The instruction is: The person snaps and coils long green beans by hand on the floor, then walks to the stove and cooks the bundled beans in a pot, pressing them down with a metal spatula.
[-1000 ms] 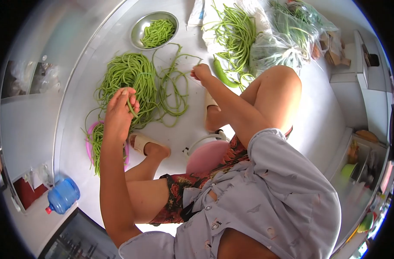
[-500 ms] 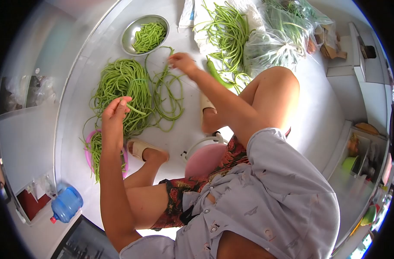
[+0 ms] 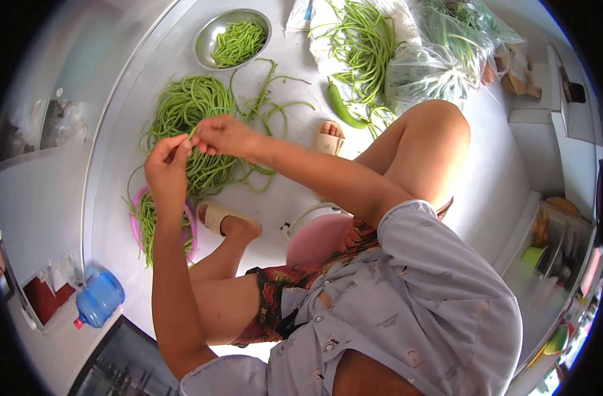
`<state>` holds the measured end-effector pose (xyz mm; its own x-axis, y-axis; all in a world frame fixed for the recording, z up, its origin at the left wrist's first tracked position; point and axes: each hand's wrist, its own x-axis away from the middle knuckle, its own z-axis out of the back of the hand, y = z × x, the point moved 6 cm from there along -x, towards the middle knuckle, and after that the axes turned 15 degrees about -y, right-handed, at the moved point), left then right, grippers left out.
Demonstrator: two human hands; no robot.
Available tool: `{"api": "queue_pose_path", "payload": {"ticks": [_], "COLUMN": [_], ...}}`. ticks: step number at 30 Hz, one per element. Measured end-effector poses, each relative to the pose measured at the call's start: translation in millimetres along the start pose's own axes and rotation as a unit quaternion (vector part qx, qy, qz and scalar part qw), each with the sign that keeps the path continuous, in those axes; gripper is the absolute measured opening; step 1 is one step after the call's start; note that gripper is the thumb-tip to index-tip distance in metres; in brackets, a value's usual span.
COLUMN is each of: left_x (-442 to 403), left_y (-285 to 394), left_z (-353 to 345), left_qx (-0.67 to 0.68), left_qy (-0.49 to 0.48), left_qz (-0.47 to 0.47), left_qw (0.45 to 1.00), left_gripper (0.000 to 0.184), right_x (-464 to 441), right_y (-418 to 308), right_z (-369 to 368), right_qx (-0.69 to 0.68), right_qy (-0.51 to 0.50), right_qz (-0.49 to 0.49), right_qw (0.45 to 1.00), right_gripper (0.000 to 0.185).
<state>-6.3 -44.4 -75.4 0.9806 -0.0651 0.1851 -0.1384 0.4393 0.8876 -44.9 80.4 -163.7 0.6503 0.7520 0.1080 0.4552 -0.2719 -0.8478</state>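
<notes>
My left hand (image 3: pixel 167 162) is closed in a pinch on a green bean, over the left edge of a big pile of long green beans (image 3: pixel 206 168). Touching or nearly touching its fingertips, my right hand (image 3: pixel 219 135) pinches at the same bean, of which only a short bit shows between the fingers. Loose long beans (image 3: pixel 265 112) trail over the floor to the right of the pile. Short bean pieces (image 3: pixel 239 43) lie in a metal bowl (image 3: pixel 204 49) beyond it. A pink basket (image 3: pixel 136 228) with more beans stands below my left hand.
At the top, more long beans (image 3: pixel 364 46) lie on a white sack (image 3: pixel 322 56), beside a green gourd-like vegetable (image 3: pixel 341 105) and clear plastic bags (image 3: pixel 427 76) of greens. A blue water bottle (image 3: pixel 100 300) is at the lower left. My sandalled feet flank the floor space before a pink stool (image 3: pixel 315 241).
My right hand has come left and down from beside the loose beans to meet my left hand. Both hands are now together at the bean.
</notes>
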Motion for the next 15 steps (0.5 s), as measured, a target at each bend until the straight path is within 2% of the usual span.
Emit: {"api": "queue_pose_path", "payload": {"ticks": [2, 6, 7, 10, 11, 13, 15], "left_x": [1, 5, 5, 11, 11, 14, 18], "left_y": [-2, 13, 8, 19, 13, 23, 30], "left_z": [-4, -16, -16, -24, -24, -21, -15], "left_qx": [-0.033, -0.045, -0.106, -0.199, -0.227, -0.215, -0.201], "left_qy": [-0.018, -0.014, -0.031, -0.066, -0.073, -0.071, -0.068], "left_qz": [0.002, -0.054, -0.039, -0.092, -0.102, -0.072, -0.055], "left_qw": [0.999, 0.997, 0.993, 0.973, 0.966, 0.971, 0.976], "left_gripper": [0.014, 0.013, 0.020, 0.029, 0.035, 0.035, 0.035], "right_x": [0, 6, -4, -6, -11, -17, -37], "right_y": [18, 17, 29, 53, 66, 75, 90], "right_z": [9, -15, -19, -17, -6, 20, 70], "right_qx": [-0.175, -0.327, -0.367, -0.454, -0.456, -0.451, -0.424], "right_qy": [0.063, 0.010, -0.025, 0.038, 0.040, 0.092, 0.092], "right_qz": [-0.078, -0.067, -0.056, -0.083, -0.083, -0.110, -0.122], "right_qw": [0.979, 0.943, 0.928, 0.886, 0.885, 0.881, 0.893], "right_gripper": [0.022, 0.021, 0.024, 0.027, 0.026, 0.025, 0.022]}}
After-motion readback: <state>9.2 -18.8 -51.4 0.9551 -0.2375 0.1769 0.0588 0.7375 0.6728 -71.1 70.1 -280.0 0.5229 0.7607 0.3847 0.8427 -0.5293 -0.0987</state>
